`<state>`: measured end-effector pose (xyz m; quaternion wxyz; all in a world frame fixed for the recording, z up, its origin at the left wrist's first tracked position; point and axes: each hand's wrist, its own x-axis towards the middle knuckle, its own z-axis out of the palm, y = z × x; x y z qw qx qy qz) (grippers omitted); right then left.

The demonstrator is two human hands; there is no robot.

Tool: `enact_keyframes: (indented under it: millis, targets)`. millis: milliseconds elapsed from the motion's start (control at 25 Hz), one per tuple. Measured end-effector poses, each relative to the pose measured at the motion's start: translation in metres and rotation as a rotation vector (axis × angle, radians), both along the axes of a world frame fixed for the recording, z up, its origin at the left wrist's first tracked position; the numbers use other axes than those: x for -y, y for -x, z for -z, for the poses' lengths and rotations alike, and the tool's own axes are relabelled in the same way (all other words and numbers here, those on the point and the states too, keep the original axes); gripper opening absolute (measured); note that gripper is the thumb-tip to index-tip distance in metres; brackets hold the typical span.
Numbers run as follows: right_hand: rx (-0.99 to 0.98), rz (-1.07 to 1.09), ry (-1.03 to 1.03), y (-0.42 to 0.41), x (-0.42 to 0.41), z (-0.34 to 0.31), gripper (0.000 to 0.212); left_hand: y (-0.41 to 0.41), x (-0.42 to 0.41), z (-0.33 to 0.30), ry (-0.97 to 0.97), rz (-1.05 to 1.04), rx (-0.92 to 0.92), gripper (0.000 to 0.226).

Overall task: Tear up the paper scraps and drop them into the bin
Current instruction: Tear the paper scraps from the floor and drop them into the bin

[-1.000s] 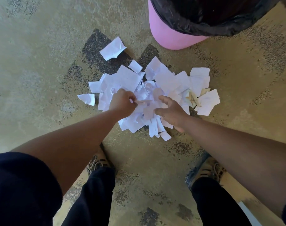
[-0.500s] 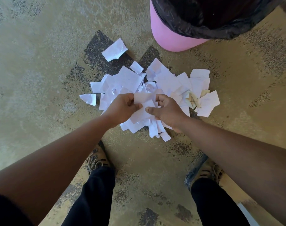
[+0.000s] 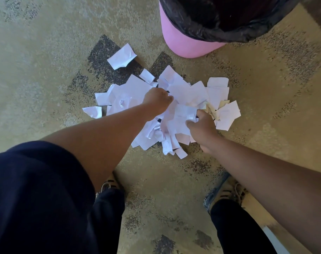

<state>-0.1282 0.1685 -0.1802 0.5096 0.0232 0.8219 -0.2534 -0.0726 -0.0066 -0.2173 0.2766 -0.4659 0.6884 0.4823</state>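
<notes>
A pile of white paper scraps (image 3: 190, 92) lies on the carpet in front of me. My right hand (image 3: 201, 125) pinches a white paper scrap (image 3: 183, 115) just above the pile. My left hand (image 3: 157, 100) is curled into a fist at the far edge of that same scrap, further from me than the right hand, and seems to grip its other part. The pink bin (image 3: 181, 44) with a black liner (image 3: 207, 28) stands beyond the pile, at the upper right.
A single larger scrap (image 3: 122, 56) lies apart at the upper left of the pile, and a small one (image 3: 93, 111) at its left. My two shoes (image 3: 108, 184) (image 3: 225, 191) stand close behind the pile on the patterned beige carpet.
Both hands lifted a scrap from the pile and held it between them. Now my left hand has moved away from me and my right hand toward me, pulling the scrap apart.
</notes>
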Motion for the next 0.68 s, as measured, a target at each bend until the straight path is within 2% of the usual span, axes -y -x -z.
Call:
enact_keyframes:
  millis: [80, 160, 240, 320, 400, 440, 480, 560, 680]
  targets:
    - [0.005, 0.040, -0.001, 0.002, -0.006, 0.004, 0.023, -0.003, -0.003, -0.003, 0.186, -0.033, 0.012, 0.022]
    - [0.008, 0.091, -0.006, 0.004, -0.009, 0.005, 0.024, -0.013, -0.003, -0.010, 0.233, -0.152, -0.020, 0.024]
    - [0.021, 0.121, -0.003, 0.005, -0.008, 0.002, 0.022, -0.024, -0.001, -0.023, 0.185, -0.281, -0.096, 0.019]
    - [0.038, 0.150, 0.026, 0.005, -0.004, -0.002, 0.027, -0.034, 0.003, -0.045, 0.039, -0.375, -0.190, 0.022]
    - [0.095, 0.187, 0.092, 0.007, 0.002, -0.010, 0.030, -0.043, 0.002, -0.071, -0.134, -0.377, -0.225, 0.030]
    - [0.142, 0.215, 0.143, 0.008, 0.007, -0.017, 0.020, -0.047, -0.001, -0.082, -0.187, -0.358, -0.220, 0.028]
    - [0.206, 0.253, 0.205, 0.009, 0.012, -0.025, 0.010, -0.049, -0.004, -0.091, -0.204, -0.341, -0.217, 0.024]
    - [0.321, 0.311, 0.345, 0.014, 0.022, -0.047, 0.015, -0.051, -0.006, -0.105, -0.146, -0.316, -0.251, 0.015]
    - [0.351, 0.331, 0.499, 0.024, 0.030, -0.082, 0.019, -0.045, -0.001, -0.124, -0.042, -0.322, -0.375, 0.016]
